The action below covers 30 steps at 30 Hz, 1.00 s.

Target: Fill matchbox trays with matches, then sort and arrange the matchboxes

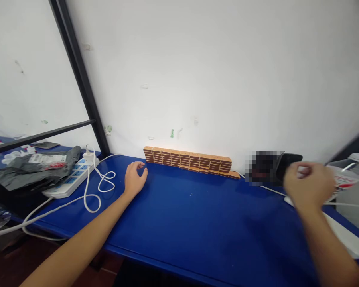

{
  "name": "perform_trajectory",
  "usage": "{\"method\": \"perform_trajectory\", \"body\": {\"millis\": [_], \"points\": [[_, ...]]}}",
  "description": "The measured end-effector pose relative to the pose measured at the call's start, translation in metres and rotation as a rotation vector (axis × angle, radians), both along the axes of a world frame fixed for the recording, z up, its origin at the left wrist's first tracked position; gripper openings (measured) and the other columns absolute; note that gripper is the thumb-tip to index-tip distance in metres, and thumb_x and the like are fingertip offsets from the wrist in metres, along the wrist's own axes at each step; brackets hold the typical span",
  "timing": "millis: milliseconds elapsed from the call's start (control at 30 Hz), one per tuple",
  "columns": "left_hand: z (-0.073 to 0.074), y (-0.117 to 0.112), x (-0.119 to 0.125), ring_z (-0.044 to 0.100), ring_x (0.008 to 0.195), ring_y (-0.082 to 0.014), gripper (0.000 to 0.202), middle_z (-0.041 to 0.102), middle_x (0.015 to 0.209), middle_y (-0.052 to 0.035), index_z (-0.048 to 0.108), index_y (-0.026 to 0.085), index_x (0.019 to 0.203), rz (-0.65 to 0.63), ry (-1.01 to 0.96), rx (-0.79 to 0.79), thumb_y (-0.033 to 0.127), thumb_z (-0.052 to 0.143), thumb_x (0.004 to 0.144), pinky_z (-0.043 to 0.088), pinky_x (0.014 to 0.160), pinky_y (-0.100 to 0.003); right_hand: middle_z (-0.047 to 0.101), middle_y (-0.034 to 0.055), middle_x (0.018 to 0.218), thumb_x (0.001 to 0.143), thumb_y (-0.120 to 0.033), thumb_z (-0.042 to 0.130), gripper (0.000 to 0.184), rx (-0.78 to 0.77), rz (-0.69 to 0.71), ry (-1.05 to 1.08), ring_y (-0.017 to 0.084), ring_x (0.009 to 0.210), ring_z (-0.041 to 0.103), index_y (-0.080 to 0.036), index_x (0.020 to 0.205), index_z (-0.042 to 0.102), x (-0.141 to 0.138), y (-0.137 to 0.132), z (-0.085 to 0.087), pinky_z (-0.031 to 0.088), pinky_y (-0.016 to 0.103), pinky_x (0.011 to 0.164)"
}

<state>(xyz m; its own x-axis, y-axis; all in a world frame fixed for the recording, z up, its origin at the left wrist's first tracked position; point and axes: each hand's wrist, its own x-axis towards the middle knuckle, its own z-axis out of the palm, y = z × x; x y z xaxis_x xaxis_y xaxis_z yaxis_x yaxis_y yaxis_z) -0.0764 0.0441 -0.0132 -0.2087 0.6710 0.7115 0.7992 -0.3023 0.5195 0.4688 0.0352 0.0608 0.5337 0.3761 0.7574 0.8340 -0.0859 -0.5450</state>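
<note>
Rests the left hand [135, 177] on the blue surface [173, 223], loosely curled, with a modest gap between thumb and fingers and apparently empty. Has, just beyond those fingertips, the left end of a low row of wooden blocks [187, 158], piled in several layers and set in stacks side by side along the foot of the white wall [179, 71]. Shows orange-tan tops and dark brown edges in that row, with a lone bottom piece jutting out at the right end. Cannot tell about contact between left hand and row.

Has the right hand [309, 185] far over at the right, blurred, with bent fingers, right against a dark object [284, 165] partly covered by pixelation. Cannot tell grip from mere overlap there, nor wide from narrow. Includes, past that hand, a pale container [354, 199] near the edge of view, and beside the right forearm a flat white item [348, 235].

Bears, at the left, a white power strip [70, 181] with blue sockets, a white plug [89, 157] at the far end, a looping white cable [66, 204] and a crumpled grey bag [20, 177], near a dark metal frame [77, 67].
</note>
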Motion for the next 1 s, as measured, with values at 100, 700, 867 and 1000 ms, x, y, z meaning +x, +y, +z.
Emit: {"method": "perform_trajectory", "body": {"millis": [100, 700, 867, 1000], "points": [[0.002, 0.01, -0.003, 0.063, 0.108, -0.0284, 0.025, 0.068, 0.11, -0.0091, 0.064, 0.021, 0.109, 0.039, -0.132, -0.045, 0.03, 0.069, 0.086, 0.053, 0.096, -0.044, 0.068, 0.0144, 0.088, 0.081, -0.032, 0.071, 0.027, -0.118, 0.331, 0.05, 0.025, 0.084, 0.062, -0.014, 0.101, 0.074, -0.072, 0.011, -0.018, 0.047, 0.043, 0.082], [0.016, 0.084, 0.003, 0.046, 0.139, -0.0391, 0.062, 0.049, 0.147, -0.0221, 0.045, 0.015, 0.148, -0.08, 0.226, 0.037, 0.043, 0.066, 0.096, 0.039, 0.116, -0.054, 0.057, 0.0212, 0.132, 0.098, -0.039, 0.054, 0.039, -0.062, 0.519, -0.239, 0.035, 0.131, 0.049, -0.016, 0.13, 0.053, -0.188, 0.041, -0.085, 0.039, 0.057, 0.112], [0.021, 0.088, -0.006, 0.045, 0.137, -0.0419, 0.066, 0.052, 0.143, -0.0234, 0.048, 0.015, 0.147, -0.086, 0.492, 0.004, 0.045, 0.072, 0.094, 0.035, 0.115, -0.057, 0.06, 0.0185, 0.125, 0.097, -0.034, 0.055, 0.031, -0.067, 0.589, -0.281, 0.033, 0.126, 0.053, -0.018, 0.123, 0.056, -0.194, 0.039, -0.086, 0.042, 0.053, 0.11], [0.032, 0.096, -0.013, 0.049, 0.132, -0.0397, 0.058, 0.056, 0.137, -0.0204, 0.054, 0.018, 0.141, -0.141, 0.622, 0.011, 0.044, 0.073, 0.093, 0.035, 0.114, -0.056, 0.062, 0.0167, 0.12, 0.097, -0.03, 0.055, 0.026, -0.055, 0.599, -0.317, 0.033, 0.121, 0.057, -0.019, 0.12, 0.059, -0.191, 0.039, -0.088, 0.045, 0.053, 0.107]]}}
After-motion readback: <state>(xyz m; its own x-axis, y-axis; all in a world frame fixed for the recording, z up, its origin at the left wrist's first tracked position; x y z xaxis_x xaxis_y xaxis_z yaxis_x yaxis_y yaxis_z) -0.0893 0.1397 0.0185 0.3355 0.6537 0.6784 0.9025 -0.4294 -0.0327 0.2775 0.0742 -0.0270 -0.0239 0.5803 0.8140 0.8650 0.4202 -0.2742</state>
